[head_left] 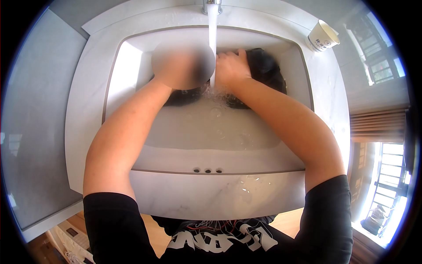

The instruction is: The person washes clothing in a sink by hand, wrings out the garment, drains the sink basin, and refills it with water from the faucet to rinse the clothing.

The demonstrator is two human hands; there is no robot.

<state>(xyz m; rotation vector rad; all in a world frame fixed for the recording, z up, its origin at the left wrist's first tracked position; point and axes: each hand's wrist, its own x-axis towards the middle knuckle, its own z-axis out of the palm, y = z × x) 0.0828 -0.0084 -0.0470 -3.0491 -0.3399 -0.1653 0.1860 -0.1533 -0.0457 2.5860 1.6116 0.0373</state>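
Observation:
Dark wet cloth (268, 70) lies in the cloudy water of a white sink (215, 160), under the stream from the faucet (212, 6). My right hand (233, 68) is on the cloth just right of the stream, its fingers curled and pressed into the dark fabric. To the left of the stream is my left hand (178, 66), mostly hidden by a round blurred patch, so its fingers do not show. More dark fabric shows below that patch, partly under water.
A white paper cup (322, 36) with dark print stands at the back right corner of the counter (336, 101). Three small overflow holes (208, 170) are in the sink's near wall. Water drops lie on the front rim.

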